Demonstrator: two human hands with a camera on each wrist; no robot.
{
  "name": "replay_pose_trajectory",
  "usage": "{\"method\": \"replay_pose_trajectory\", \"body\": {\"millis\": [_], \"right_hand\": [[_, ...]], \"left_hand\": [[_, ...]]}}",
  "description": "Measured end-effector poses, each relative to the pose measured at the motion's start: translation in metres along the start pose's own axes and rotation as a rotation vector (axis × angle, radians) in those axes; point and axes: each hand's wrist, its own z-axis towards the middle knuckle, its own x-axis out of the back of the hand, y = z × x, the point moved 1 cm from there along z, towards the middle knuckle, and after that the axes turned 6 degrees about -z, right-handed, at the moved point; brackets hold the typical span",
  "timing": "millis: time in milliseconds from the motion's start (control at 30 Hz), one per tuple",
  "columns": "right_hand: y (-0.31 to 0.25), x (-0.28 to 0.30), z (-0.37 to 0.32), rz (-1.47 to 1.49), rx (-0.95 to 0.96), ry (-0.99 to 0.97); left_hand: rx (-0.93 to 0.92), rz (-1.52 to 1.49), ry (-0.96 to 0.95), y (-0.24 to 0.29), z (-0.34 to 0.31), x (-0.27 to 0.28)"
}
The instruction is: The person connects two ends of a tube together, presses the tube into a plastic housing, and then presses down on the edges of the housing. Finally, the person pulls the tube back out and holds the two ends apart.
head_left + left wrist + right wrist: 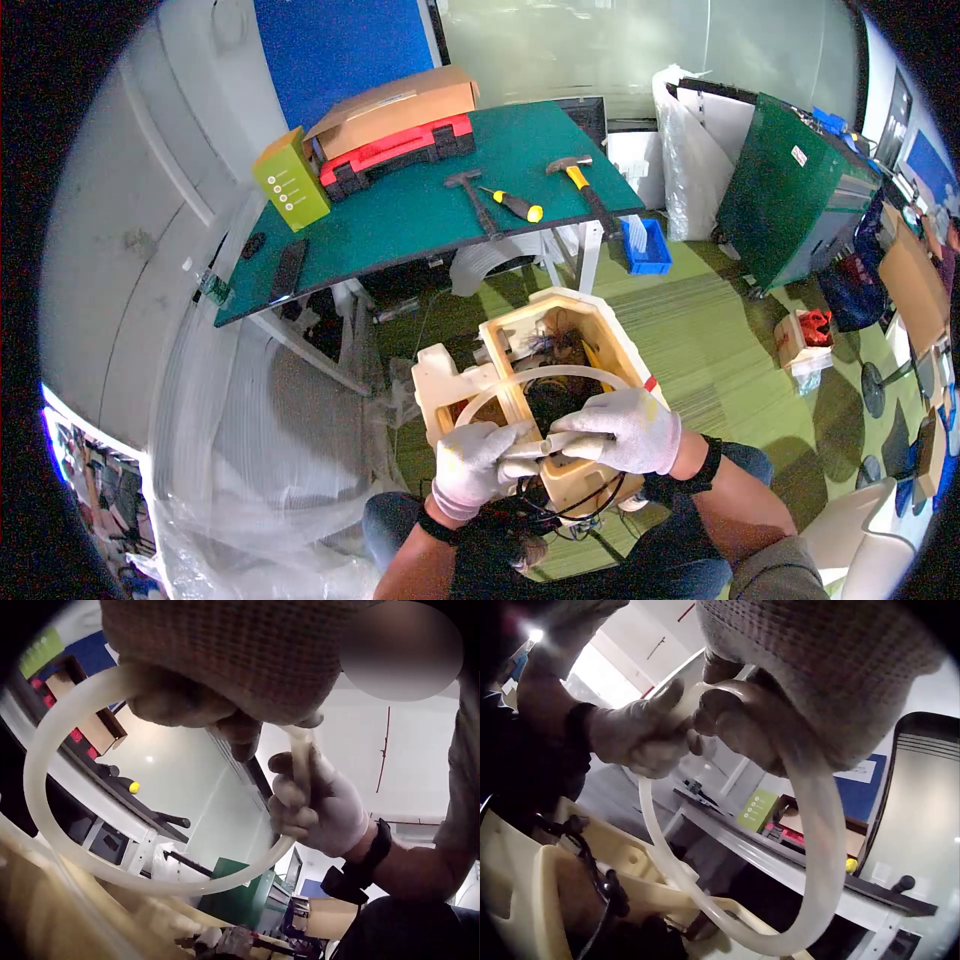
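A translucent white hose (545,371) is bent into a loop, its two ends brought together in front of the person. My gloved left hand (476,466) grips one end, with the thumb laid along it. The other end is held in my gloved right hand (632,432), fingers curled round it. Between the hands the ends meet closely, partly covered by fingers. Both wrist views show the loop hanging below the hands, a wide curve of hose (823,847). Under it stands a cream plastic housing (600,322), open at the top, with wires (560,338) inside.
Black cables (590,508) hang at the housing's near side. Beyond it, a green-topped table (400,225) carries two hammers (582,185), a screwdriver (515,205), a red and black case (400,155) and a green box (291,185). A blue bin (648,262) sits on the floor.
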Motion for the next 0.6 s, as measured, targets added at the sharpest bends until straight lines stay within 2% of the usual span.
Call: {"method": "replay_pose_trajectory", "body": {"millis": [200, 300, 400, 600], "right_hand": [[0.0, -0.002, 0.003, -0.014, 0.009, -0.016], [0.007, -0.006, -0.003, -0.059, -0.096, -0.121], [0.015, -0.015, -0.006, -0.135, -0.081, -0.224], [0.016, -0.017, -0.003, -0.166, -0.173, -0.321]], "left_hand": [[0.045, -0.011, 0.004, -0.006, -0.008, -0.007], [0.069, -0.023, 0.01, -0.008, -0.011, -0.007], [0.09, -0.003, -0.005, -0.006, -0.012, -0.003], [0.082, -0.005, 0.017, -0.015, -0.018, -0.012]]}}
